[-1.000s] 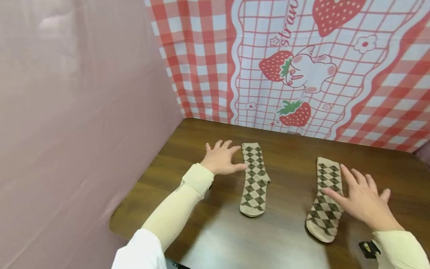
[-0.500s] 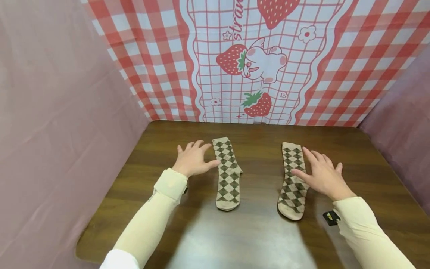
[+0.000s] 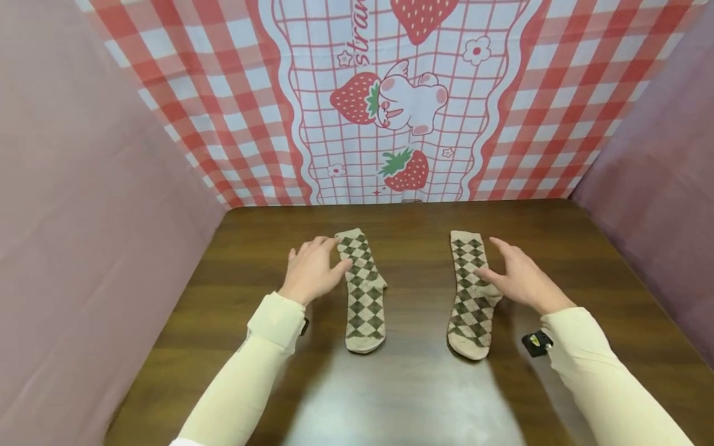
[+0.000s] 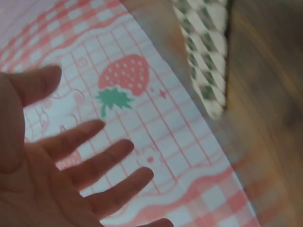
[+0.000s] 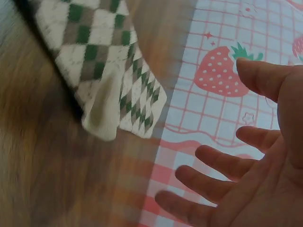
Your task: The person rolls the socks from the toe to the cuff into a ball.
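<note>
Two beige socks with dark green and brown diamonds lie flat on the brown table, cuffs toward the back. My left hand (image 3: 312, 271) is by the cuff end of the left sock (image 3: 365, 303), its thumb overlapping the sock's edge in the head view. To the right of the other sock (image 3: 471, 310) is my right hand (image 3: 521, 279), thumb extended across that sock's edge. Both wrist views show spread fingers with nothing held: the left hand (image 4: 61, 184) and the right hand (image 5: 255, 175) appear apart from the socks there.
A red-and-white strawberry cloth (image 3: 334, 124) hangs behind the wooden table (image 3: 413, 266). Pinkish cloth walls close off the left side (image 3: 83, 248) and the right side (image 3: 664, 186). A small black device (image 3: 537, 343) sits at the right wrist.
The head view has turned, so the whole scene shifts left. The fingers of both hands look closer together than before. Both socks stay flat on the table.
</note>
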`<action>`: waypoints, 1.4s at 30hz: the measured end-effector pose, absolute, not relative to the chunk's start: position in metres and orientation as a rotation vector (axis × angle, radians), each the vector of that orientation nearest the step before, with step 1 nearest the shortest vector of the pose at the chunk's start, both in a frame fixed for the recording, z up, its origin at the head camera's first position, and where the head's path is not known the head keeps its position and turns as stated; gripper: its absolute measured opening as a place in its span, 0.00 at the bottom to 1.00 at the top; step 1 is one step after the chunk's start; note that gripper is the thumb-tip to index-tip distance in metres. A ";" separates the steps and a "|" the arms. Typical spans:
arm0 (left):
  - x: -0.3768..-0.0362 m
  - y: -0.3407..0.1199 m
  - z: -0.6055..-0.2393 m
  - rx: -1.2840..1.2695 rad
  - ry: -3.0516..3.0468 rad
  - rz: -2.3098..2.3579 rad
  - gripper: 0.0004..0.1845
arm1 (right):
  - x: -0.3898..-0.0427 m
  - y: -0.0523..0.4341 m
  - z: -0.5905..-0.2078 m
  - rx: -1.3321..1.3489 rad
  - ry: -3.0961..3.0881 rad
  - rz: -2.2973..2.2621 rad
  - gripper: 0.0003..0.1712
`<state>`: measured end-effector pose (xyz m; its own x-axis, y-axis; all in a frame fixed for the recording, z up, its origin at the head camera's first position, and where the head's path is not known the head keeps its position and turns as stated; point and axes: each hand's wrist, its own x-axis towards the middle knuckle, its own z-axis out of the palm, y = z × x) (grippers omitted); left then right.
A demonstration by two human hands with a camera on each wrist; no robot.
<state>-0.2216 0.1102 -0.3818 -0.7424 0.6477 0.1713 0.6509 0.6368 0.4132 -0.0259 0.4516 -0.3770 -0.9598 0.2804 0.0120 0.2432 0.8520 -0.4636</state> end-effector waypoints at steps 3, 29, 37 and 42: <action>-0.213 0.115 -0.382 -1.116 -2.806 -0.832 0.29 | -0.031 0.457 -0.378 -0.430 -2.923 0.886 0.48; -0.151 0.187 -0.396 -1.302 -2.851 -1.750 0.15 | -0.056 0.491 -0.387 -0.676 -2.420 1.774 0.33; -0.133 0.213 -0.424 -1.133 -2.899 -2.478 0.20 | -0.056 0.507 -0.393 -0.785 -2.117 2.194 0.35; -0.126 0.226 -0.434 -0.880 -2.771 -2.999 0.22 | -0.062 0.520 -0.392 -0.900 -1.826 2.371 0.35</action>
